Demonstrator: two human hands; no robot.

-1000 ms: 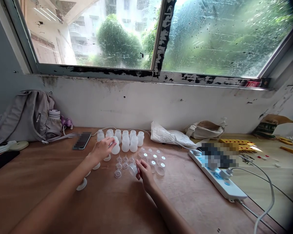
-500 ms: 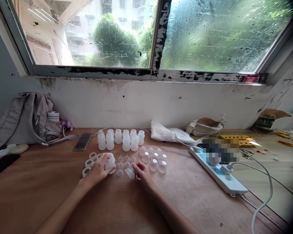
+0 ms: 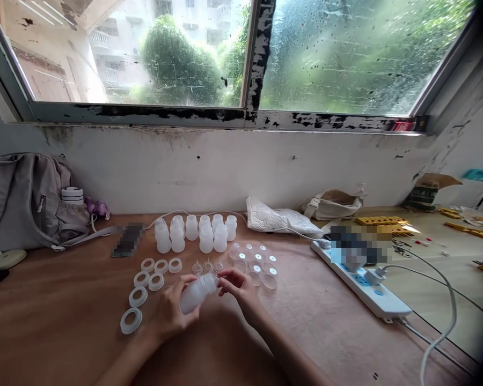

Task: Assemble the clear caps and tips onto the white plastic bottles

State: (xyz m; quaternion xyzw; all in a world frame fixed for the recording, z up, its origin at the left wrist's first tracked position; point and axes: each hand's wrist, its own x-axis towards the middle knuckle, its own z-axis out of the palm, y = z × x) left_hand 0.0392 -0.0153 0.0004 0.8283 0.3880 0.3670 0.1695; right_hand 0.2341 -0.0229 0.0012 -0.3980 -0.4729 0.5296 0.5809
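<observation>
My left hand (image 3: 173,306) is wrapped round a frosted white plastic bottle (image 3: 196,295), tilted with its open threaded neck up and to the right. My right hand (image 3: 238,288) has its fingertips closed at the bottle's mouth. A small clear piece seems to be between them, but the fingers hide most of it. Just behind the bottle stand several clear silicone nipples (image 3: 208,266), partly covered by the hands. Several white collar rings (image 3: 138,296) lie left of my left hand. Clear domed caps (image 3: 269,281), some with white discs on them, stand beyond my right hand.
Several more frosted bottles (image 3: 206,239) stand upright at the back. A white power strip (image 3: 360,281) with cables lies on the right. A padded white pouch (image 3: 279,219), a beige bag (image 3: 334,206) and a grey backpack (image 3: 28,203) line the wall.
My left hand has lifted the bottle off the table, drawn it nearer and tipped it. My right hand has brought its small clear piece to the bottle's mouth. The view has shifted slightly.
</observation>
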